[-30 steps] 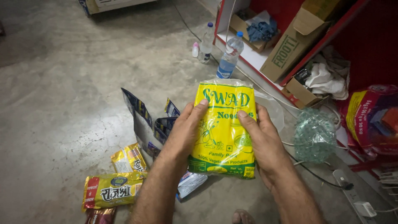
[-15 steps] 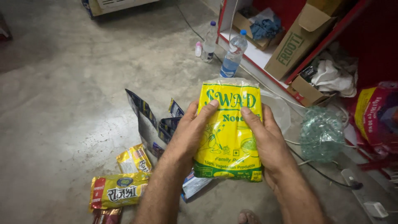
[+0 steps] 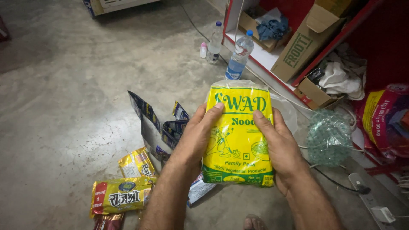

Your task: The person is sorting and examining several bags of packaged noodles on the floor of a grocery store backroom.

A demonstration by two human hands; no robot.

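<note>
Centre of frame: I have the yellow noodle packet [image 3: 237, 136] held upright in both hands, above the concrete floor [image 3: 64, 106]. Left hand [image 3: 194, 138] grips its left edge, right hand [image 3: 279, 145] its right edge; on each the thumb lies across the printed front and the other fingers wrap behind, out of sight. Fingers clamped on the packet, not spread.

Step in hand, as I judge it: holding and looking over the packet, front face toward the camera. Any next move calls for a firm two-sided grip, since the film looks slick and the contents may shift.

Materials: packet is glossy plastic film, rectangular, green band along the bottom, clear crimped seal at the top. Slightly pillowed.

Lower left of frame: smaller yellow snack packets [image 3: 121, 196] lie flat on the floor; dark blue foil wrappers [image 3: 164, 127] stand crumpled beside them. Floor is rough and stained.

Upper centre: two clear plastic bottles [image 3: 238, 55]. Upper right: a cardboard box [image 3: 304, 42] on a red shelf [image 3: 341, 38]. Right: a crumpled greenish mesh bundle [image 3: 329, 137].
</note>
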